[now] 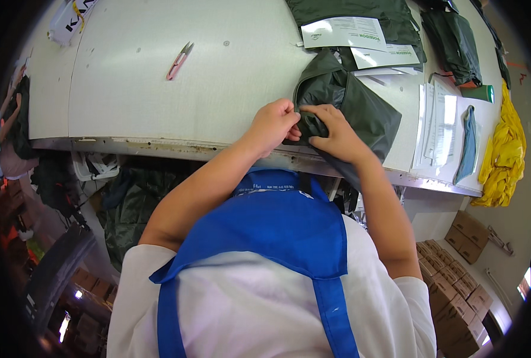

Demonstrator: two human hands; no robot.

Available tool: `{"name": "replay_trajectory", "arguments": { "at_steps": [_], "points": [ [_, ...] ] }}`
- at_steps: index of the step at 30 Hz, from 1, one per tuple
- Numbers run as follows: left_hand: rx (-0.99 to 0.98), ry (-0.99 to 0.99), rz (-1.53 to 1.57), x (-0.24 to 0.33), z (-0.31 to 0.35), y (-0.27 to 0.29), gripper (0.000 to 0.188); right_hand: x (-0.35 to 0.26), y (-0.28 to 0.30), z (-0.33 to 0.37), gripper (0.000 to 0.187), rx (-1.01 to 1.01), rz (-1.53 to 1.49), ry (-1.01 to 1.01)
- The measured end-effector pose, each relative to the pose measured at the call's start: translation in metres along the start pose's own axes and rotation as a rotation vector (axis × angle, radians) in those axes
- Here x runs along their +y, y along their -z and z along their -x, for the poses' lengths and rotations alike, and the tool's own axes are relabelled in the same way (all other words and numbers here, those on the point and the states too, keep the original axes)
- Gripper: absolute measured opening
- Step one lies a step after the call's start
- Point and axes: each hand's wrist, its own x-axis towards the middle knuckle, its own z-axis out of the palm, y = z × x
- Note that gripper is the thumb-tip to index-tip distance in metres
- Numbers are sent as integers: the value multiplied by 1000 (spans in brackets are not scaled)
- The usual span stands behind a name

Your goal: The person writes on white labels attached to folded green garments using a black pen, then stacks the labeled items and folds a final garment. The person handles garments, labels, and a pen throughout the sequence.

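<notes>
A dark green, slightly shiny coated garment (370,119) lies bunched at the table's front edge, with part of it hanging over. My left hand (274,126) is closed, its thumb and fingertips pinching the garment's left edge. Just beside it, my right hand (339,132) curls over the same fabric, thumb and fingers gripping a fold. The fingertips of both hands nearly meet. What exactly lies between them is too small to make out.
Pink-handled thread snips (180,61) lie on the white table (128,101). Dark green folded garments (391,15) with white printed sheets (346,33) are at the back right. Farther right are papers (438,125), a blue strip (467,143) and yellow fabric (504,149). Another person works far left.
</notes>
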Motion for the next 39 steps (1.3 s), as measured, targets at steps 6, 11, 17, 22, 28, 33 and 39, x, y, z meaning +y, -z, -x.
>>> {"name": "replay_trajectory", "arguments": {
  "at_steps": [6,11,17,22,28,33,39],
  "points": [
    [49,-56,-105,-1,4,4,10,-8,10,-12,29,-157,-127,-246],
    [89,-323,-503,-3,18,2,22,-40,-24,-8,28,5,612,-161],
    [192,-312,-776,-1,14,7,31,-23,-40,-15,34,-25,401,-83],
    [461,-653,-1043,2,-15,10,29,-29,-10,-19,49,229,259,27],
    [402,-561,-1009,15,-38,3,14,-8,-31,-29,83,185,621,16],
    [244,-542,-853,24,-5,-5,14,-42,-43,-8,87,-71,767,-117],
    [235,-527,-971,-10,-26,-4,13,-11,-80,-27,80,-71,782,-299]
  ]
}}
